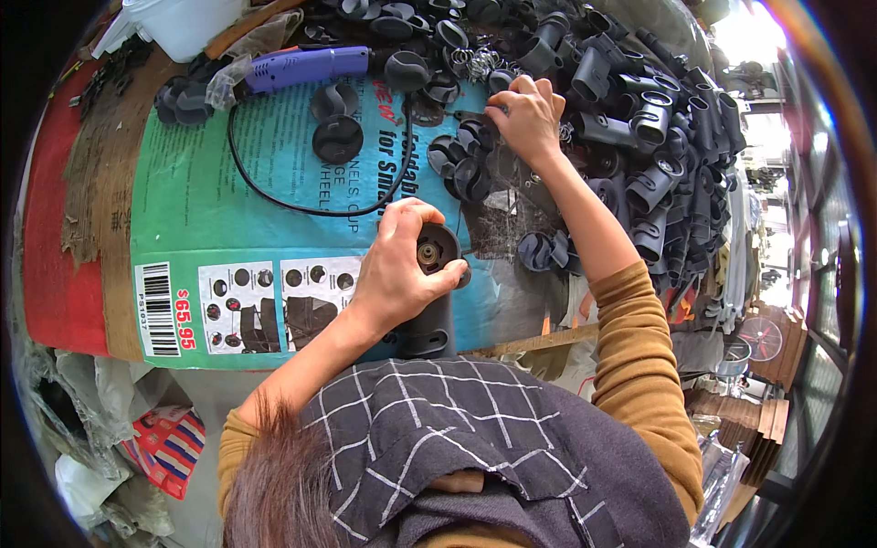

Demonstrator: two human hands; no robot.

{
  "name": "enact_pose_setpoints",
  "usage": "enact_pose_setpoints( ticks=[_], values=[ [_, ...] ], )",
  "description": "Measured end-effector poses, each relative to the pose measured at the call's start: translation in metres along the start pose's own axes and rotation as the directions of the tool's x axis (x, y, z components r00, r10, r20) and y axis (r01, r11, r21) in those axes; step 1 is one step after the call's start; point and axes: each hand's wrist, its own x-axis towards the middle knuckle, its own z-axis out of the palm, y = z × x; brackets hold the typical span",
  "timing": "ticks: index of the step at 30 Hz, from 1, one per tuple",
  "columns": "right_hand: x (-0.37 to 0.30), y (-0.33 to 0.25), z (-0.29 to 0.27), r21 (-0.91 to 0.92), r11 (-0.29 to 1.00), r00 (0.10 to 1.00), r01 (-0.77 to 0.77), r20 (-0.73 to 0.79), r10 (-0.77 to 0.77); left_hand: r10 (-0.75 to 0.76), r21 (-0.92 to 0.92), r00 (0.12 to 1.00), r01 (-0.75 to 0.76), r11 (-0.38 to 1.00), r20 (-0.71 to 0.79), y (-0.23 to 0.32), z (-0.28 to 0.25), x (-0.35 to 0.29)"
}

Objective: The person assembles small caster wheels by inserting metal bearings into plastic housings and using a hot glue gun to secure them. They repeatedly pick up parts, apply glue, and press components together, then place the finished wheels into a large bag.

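Observation:
My left hand (399,265) wraps round a black plastic fitting (440,239) near the front edge of the table. The fitting's round end faces up, with a metal piece in its centre, and its tubular body points toward me. Farther off to the right, my right hand (528,114) has its fingers pinched together beside the heap of black parts; whatever is between the fingertips is too small to name. Metal coil springs (481,64) lie just beyond that hand. Several round black caps (463,164) rest to its left.
A purple power screwdriver (309,69) lies at the back left, its black cable (274,202) looping over the printed cardboard (183,219) that covers the table. Many black tube fittings (650,119) are heaped at the right. A white tub (187,27) stands at the far left.

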Motion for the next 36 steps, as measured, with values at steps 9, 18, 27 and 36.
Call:
enact_pose_setpoints(
  ticks=[9, 18, 27, 36],
  values=[
    [-0.02, -0.001, -0.004, 0.108, 0.994, 0.997, -0.005, -0.078, 0.014, -0.013, -0.051, 1.0, 0.013, 0.999, 0.011, -0.002, -0.001, -0.003],
    [-0.01, 0.0, 0.01, -0.073, 0.989, 0.991, 0.13, -0.012, -0.131, -0.007, -0.053, 1.0, 0.007, 0.999, 0.008, -0.003, -0.001, -0.003],
    [-0.012, -0.023, -0.033, 0.402, 0.91, 0.989, -0.104, 0.141, 0.051, 0.066, -0.057, 0.997, -0.068, 0.996, -0.032, -0.008, 0.003, -0.007],
    [-0.122, -0.088, -0.095, 0.799, 0.477, 0.868, -0.365, 0.477, -0.135, 0.156, -0.063, 0.986, -0.16, 0.985, -0.058, -0.01, 0.005, -0.007]
  ],
)
